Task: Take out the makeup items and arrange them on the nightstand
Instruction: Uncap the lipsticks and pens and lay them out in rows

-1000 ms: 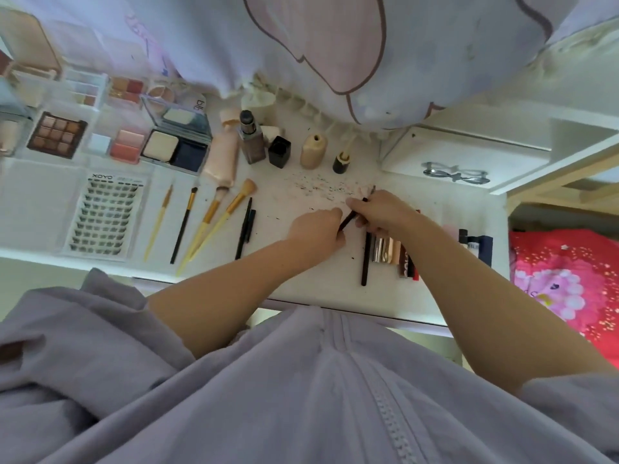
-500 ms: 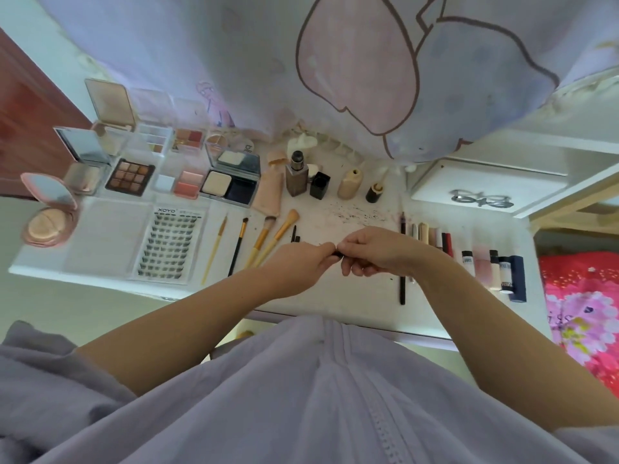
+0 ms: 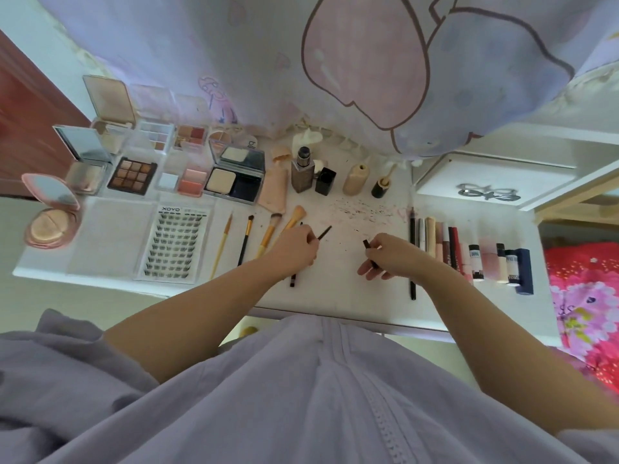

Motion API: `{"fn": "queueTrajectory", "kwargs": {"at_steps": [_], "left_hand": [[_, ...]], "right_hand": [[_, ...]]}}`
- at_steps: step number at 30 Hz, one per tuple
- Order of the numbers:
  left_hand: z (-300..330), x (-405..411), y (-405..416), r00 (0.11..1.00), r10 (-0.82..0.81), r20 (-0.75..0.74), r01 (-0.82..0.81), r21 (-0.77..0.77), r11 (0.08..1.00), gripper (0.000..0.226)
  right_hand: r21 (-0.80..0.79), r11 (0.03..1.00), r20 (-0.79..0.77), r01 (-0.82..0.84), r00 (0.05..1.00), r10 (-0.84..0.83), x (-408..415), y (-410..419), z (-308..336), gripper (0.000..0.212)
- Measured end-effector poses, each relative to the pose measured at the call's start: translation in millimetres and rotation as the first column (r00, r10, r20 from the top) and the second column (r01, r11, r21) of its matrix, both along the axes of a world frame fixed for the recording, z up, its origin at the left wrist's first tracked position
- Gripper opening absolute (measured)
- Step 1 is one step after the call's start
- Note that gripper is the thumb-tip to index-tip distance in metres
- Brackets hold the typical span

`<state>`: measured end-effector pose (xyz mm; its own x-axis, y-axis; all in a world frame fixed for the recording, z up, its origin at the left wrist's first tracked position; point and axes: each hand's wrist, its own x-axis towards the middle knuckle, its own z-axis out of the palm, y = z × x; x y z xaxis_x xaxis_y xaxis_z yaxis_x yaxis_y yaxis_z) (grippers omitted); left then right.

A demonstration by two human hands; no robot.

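Over the white nightstand [image 3: 338, 289], my left hand [image 3: 296, 246] pinches a thin black pencil piece [image 3: 324, 232] whose tip points up and right. My right hand [image 3: 390, 254] grips a short black cap or tube [image 3: 368, 250]. The two hands are apart, above the middle of the top. Gold-handled brushes [image 3: 268, 236] lie left of my left hand. A row of pencils and lip tubes [image 3: 445, 242] lies right of my right hand. Palettes [image 3: 132, 175] and compacts line the back left, and small bottles [image 3: 303, 174] stand at the back centre.
A box of false lashes [image 3: 174, 242] lies at the front left beside a round pink compact [image 3: 50, 217]. Dark crumbs [image 3: 361, 209] speckle the top. A patterned curtain [image 3: 335, 68] hangs behind. A white drawer [image 3: 469, 182] stands open at the right, above red bedding [image 3: 586, 296].
My hands were together on one black pencil; they have pulled apart, the left with the long piece, the right with the short black piece. The view has tilted up.
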<state>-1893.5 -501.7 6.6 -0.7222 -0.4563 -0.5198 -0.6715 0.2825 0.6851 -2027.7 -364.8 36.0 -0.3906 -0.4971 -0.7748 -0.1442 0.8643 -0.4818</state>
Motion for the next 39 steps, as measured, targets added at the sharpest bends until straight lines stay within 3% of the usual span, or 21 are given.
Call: {"fn": "queueTrajectory", "kwargs": {"at_steps": [3, 5, 9, 15, 19, 24, 29, 36, 39], "left_hand": [[-2, -15, -7, 0.994, -0.037, 0.105, 0.058, -0.204, 0.977, 0.021], [-3, -22, -12, 0.982, -0.063, 0.177, 0.118, -0.319, 0.941, 0.027], [-16, -29, -20, 0.968, -0.04, 0.246, 0.142, -0.411, 0.901, 0.037], [-18, -31, -16, 0.95, -0.096, 0.298, 0.245, -0.519, 0.819, 0.038], [-18, -31, -19, 0.957, -0.079, 0.28, 0.216, -0.504, 0.837, 0.036], [-3, -46, -5, 0.965, -0.233, 0.124, 0.26, -0.596, 0.76, 0.028], [1, -95, 58, 0.936, -0.349, -0.038, 0.293, -0.461, 0.837, 0.023], [-21, -147, 108, 0.945, -0.264, 0.191, 0.323, -0.441, 0.838, 0.04], [-24, -148, 112, 0.961, -0.187, 0.201, 0.261, -0.455, 0.852, 0.035]], "right_hand": [[0.029, 0.999, -0.041, -0.042, 0.998, 0.043, 21, -19, -18, 0.019], [0.015, 0.994, -0.153, -0.105, 0.982, 0.106, 31, -32, -30, 0.024], [0.093, 0.979, -0.425, -0.18, 0.882, 0.202, 46, -52, -43, 0.034], [0.152, 0.962, -0.535, -0.228, 0.8, 0.274, 56, -59, -50, 0.035], [0.149, 0.949, -0.544, -0.279, 0.778, 0.314, 48, -53, -50, 0.044], [0.034, 0.986, -0.587, -0.166, 0.795, 0.154, -3, -21, -31, 0.04], [0.031, 0.999, -0.618, -0.037, 0.784, 0.049, -81, 16, -15, 0.03], [0.197, 0.968, -0.638, -0.157, 0.73, 0.248, -122, 7, -25, 0.033], [0.243, 0.944, -0.63, -0.225, 0.703, 0.33, -120, -3, -29, 0.031]]}}
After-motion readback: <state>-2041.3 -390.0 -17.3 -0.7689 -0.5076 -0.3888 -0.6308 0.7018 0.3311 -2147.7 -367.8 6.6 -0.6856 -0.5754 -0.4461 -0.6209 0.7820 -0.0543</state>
